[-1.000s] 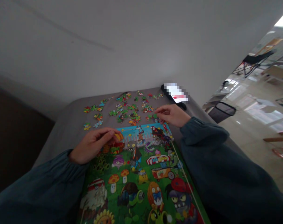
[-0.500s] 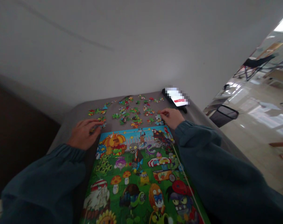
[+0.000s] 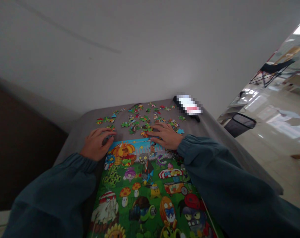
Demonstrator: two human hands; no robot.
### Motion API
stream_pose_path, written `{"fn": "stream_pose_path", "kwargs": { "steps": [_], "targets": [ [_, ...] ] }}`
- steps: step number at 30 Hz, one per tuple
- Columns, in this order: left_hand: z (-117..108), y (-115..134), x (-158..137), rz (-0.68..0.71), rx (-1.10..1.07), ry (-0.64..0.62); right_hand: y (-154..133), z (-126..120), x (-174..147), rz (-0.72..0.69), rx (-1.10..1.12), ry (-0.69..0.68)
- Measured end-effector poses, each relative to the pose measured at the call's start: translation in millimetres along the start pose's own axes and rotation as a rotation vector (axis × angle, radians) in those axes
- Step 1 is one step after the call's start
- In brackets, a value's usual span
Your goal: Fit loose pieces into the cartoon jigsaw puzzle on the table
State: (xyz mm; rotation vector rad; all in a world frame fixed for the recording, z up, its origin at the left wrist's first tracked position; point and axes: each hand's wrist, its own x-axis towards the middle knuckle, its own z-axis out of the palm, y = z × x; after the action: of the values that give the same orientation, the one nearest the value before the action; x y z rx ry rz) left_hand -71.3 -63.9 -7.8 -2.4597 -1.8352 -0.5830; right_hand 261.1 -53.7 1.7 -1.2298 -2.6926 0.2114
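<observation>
Dark brown panel [image 3: 21, 148], far left, beside a bench [image 3: 77, 134] covered in grey cloth and set against a pale wall [image 3: 140, 66]. Left hand [image 3: 96, 142], in a blue-grey sleeve [image 3: 55, 191]: fingers bent, a narrow gap between them and the thumb; whether a piece is held, cannot tell. It is at the upper left corner of a picture board [image 3: 150, 198], which lies flat on the near part of the bench and shows cartoon plants, mushrooms and zombies on green below a strip of blue sky. Left group of puzzle pieces [image 3: 105, 119], red, green and blue, on the cloth beyond the left hand. Middle group of puzzle pieces [image 3: 141, 119], loose and mostly green, beyond the board's top edge. Right hand [image 3: 167, 136], in a matching sleeve: fingers spread wide and laid low, tips at the near pieces of the middle group, palm over the board's top edge. Light blue piece [image 3: 181, 131], just beside the right hand. Black device [image 3: 188, 105], lit screen pixelated, at the bench's far right. Dark mesh-sided object [image 3: 239, 125] and black folding chair [image 3: 276, 67], beyond the bench on a glossy floor [image 3: 266, 145].
</observation>
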Motion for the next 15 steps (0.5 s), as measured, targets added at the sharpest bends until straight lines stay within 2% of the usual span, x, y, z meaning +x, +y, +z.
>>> {"fn": "stream_pose_path", "kwargs": {
  "steps": [7,15],
  "targets": [
    [-1,-3,0,-0.001,0.007,-0.014,7,-4,-7,0.057,-0.06,0.058],
    [-3,-3,-1,-0.118,0.036,-0.056,7,0,-12,0.1,-0.126,0.069]
  ]
}}
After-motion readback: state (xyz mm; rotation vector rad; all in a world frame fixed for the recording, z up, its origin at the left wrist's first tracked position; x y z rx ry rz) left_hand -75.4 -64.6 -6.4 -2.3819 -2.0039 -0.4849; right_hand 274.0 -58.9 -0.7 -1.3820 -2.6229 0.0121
